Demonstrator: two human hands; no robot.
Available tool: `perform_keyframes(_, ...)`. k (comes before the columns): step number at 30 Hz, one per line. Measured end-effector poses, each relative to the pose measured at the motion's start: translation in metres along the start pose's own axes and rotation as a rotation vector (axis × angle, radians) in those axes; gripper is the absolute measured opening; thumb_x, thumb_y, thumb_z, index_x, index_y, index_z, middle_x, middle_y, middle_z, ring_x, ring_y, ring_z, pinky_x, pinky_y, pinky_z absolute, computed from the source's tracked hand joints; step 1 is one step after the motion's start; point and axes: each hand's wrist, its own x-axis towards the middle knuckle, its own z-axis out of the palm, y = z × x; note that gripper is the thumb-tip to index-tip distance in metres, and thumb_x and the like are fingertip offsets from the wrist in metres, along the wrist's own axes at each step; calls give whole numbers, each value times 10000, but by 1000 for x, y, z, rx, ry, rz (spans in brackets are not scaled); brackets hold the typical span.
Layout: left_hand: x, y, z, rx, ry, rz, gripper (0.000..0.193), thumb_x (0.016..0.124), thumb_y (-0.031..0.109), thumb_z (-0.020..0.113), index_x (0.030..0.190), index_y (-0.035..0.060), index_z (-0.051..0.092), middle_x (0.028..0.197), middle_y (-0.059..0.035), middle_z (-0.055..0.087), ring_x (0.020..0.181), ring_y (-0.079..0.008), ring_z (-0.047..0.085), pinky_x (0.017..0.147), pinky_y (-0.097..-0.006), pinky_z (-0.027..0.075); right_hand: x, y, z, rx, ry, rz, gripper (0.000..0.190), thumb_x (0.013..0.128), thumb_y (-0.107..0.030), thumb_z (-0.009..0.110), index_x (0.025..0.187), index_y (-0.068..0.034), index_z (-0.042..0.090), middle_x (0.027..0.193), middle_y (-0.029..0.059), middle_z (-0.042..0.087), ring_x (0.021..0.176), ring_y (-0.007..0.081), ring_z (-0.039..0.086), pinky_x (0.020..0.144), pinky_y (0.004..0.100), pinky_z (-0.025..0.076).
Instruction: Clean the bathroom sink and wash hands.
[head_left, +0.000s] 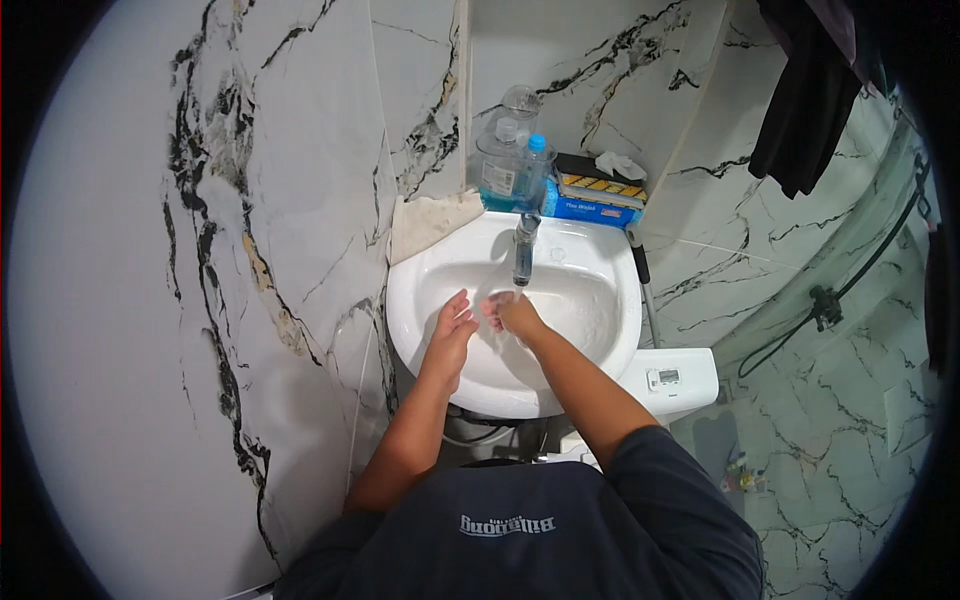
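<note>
Both of my hands are over a white ceramic washbasin (401, 300). Water runs from the metal faucet (524, 251) onto my right hand (512, 313), whose fingers point left and curl slightly; I see nothing held in it. To its left is my left hand (455, 322), palm turned towards the right one, fingers and thumb apart and nothing between them. A small gap parts the two hands. Wet streaks show on the right side of the bowl.
Behind the faucet stand plastic bottles (499, 169) in a clear container and a blue tissue box (596, 208). A beige cloth (435, 221) lies on the basin's back left corner. A white toilet tank (679, 379) is at the right. Dark clothing (802, 112) hangs at upper right.
</note>
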Motion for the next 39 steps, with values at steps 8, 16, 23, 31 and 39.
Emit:
perform_keyframes(8, -1, -44, 31, -794, -28, -450, 313, 860, 258, 452, 1110, 74, 416, 1064, -111, 467, 994, -251, 465, 886, -365, 362, 18, -25, 26, -53, 350, 45, 128, 780, -133, 561, 823, -16, 592, 661, 65, 514, 561, 131, 479, 542, 248, 442)
perform_keyframes(16, 61, -61, 68, -781, 121, -443, 359, 944, 361, 278, 1068, 85, 471, 931, -135, 585, 811, -239, 582, 755, -376, 475, -5, -28, 24, 659, 159, -8, 362, 784, 108, 359, 1144, 90, 396, 1079, 165, 473, 967, 225, 536, 890, 280, 452)
perform_keyframes(23, 92, -45, 62, -668, 176, -373, 397, 937, 384, 278, 1058, 71, 489, 898, -123, 596, 829, -248, 571, 750, -388, 474, -15, -29, 22, 616, 158, -77, 245, 843, 35, 432, 1073, 106, 476, 1015, 177, 539, 923, 208, 558, 788, 252, 465)
perform_keyframes(31, 70, -51, 71, -823, 358, -347, 418, 941, 337, 243, 1012, 49, 536, 958, -105, 577, 876, -208, 554, 803, -336, 445, 12, -17, 14, -49, 397, -76, 144, 746, -145, 566, 700, -14, 606, 627, 80, 593, 563, 171, 561, 516, 305, 439)
perform_keyframes(39, 72, -57, 50, -911, 432, -214, 553, 939, 368, 152, 1143, -19, 491, 1018, -86, 537, 917, -166, 504, 865, -278, 402, -16, -20, 27, 999, 214, 65, 216, 825, -174, 407, 926, -1, 489, 940, 122, 499, 947, 224, 496, 832, 308, 413)
